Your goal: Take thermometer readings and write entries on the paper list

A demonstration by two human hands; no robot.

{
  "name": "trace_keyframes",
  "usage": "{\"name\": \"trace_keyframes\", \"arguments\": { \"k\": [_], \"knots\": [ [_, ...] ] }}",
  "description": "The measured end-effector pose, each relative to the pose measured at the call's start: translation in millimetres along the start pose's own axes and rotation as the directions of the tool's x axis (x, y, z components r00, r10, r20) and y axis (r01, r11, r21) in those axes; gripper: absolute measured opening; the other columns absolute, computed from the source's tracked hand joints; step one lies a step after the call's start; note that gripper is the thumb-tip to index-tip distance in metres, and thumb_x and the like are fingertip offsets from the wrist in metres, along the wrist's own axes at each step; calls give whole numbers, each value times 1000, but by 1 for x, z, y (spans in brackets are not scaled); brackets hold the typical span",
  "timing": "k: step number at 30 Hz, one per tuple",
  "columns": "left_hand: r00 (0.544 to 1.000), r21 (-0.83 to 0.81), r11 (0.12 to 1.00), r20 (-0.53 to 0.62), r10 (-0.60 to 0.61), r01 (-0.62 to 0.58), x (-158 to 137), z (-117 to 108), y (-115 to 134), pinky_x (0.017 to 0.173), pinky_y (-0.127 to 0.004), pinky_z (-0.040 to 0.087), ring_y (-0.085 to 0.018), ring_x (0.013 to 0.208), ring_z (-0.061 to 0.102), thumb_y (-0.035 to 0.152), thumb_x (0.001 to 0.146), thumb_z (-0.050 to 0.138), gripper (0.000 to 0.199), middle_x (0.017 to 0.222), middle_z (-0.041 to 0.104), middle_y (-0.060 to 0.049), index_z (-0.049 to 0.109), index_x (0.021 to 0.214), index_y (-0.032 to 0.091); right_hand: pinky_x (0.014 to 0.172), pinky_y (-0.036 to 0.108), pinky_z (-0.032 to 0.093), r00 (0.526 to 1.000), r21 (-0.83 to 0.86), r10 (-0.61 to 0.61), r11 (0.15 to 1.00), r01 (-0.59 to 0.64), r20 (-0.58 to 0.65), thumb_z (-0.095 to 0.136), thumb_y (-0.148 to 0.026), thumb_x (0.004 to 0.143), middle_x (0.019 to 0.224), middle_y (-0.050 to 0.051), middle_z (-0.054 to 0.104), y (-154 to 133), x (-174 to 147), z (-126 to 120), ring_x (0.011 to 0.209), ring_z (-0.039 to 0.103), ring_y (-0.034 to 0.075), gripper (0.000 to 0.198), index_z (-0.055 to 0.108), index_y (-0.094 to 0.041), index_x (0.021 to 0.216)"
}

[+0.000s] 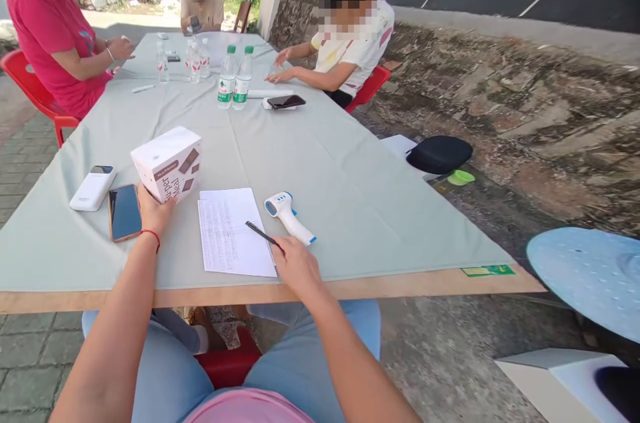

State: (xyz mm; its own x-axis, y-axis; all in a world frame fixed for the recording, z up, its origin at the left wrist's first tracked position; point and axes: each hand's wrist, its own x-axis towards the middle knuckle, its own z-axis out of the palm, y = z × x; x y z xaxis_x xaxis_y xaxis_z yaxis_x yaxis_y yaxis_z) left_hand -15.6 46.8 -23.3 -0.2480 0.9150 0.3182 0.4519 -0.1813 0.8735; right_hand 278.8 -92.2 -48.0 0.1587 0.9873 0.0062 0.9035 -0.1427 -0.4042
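Head view: desk [380, 230] seen from the near edge, with both hands over the near part. Left hand [156, 213] curled round the lower near corner of a box [167, 163]; gripped low, perhaps to leave the printed side uncovered. Box tilted at the left of the paper [245, 243], lettering running sideways; cannot tell whether lifted clear or resting on an edge. Right hand [299, 266] pinching a pen [261, 233] between thumb and fingers, far end aimed up and left over the paper; contact with the sheet impossible to tell. Paper laid flat between the hands, straight ahead of the body, presumably for easy reading and writing, with rows of handwriting down the left part. Thermometer [287, 213] lying just beyond the right hand, handle turned nearer, likely for a quick reach. Phone [125, 213] flat and dark just left of the left hand, near a power bank [93, 188]; set aside there, seemingly, to keep the paper unobstructed. Farther up, two green-capped bottles [234, 80] upright side by side, well apart from the paper, perhaps against knocks. Beyond, seated at the left side, a person in pink [50, 30].
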Motion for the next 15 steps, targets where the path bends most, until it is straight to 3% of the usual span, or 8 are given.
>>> {"name": "trace_keyframes", "arguments": {
  "k": [4,7,9,12,15],
  "knots": [
    [988,23,999,-151,27,-24,-4,1,14,102,-48,42,-30,116,51,28,59,81,72,121,51,-12,44,121,19,69,27,43,1000,-110,-10,994,12,16,45,-23,96,103,8,65,-14,-4,1,92,61,20,30,66,-23,116],
    [980,-111,986,-173,102,-122,-15,0,27,103,-46,43,-28,119,53,39,66,79,75,126,52,-13,41,127,19,66,27,41,1000,-148,-21,989,21,0,44,-22,96,99,9,64,-18,-4,0,90,60,20,28,67,-23,112],
    [986,-252,957,-120,115,-142,-21,1,32,107,-44,40,-27,123,53,50,73,72,67,127,55,-12,44,126,20,65,26,40,999,-156,-32,987,32,3,44,-23,97,97,8,64,-19,-4,-1,89,59,19,27,67,-24,111],
    [995,-403,913,48,92,-65,-29,6,33,106,-44,42,-29,124,54,61,77,62,58,124,61,-10,54,116,20,64,27,39,1000,-164,-7,986,7,-3,44,-24,97,98,7,64,-17,-5,-2,86,60,19,28,67,-25,112],
    [972,-364,928,237,9,80,-36,9,29,96,-48,49,-32,113,60,59,68,73,64,117,65,-12,53,113,18,66,28,40,998,-175,35,984,-43,-51,44,-24,96,98,8,65,-15,-7,-1,83,60,19,28,70,-24,108]
  ]
}}
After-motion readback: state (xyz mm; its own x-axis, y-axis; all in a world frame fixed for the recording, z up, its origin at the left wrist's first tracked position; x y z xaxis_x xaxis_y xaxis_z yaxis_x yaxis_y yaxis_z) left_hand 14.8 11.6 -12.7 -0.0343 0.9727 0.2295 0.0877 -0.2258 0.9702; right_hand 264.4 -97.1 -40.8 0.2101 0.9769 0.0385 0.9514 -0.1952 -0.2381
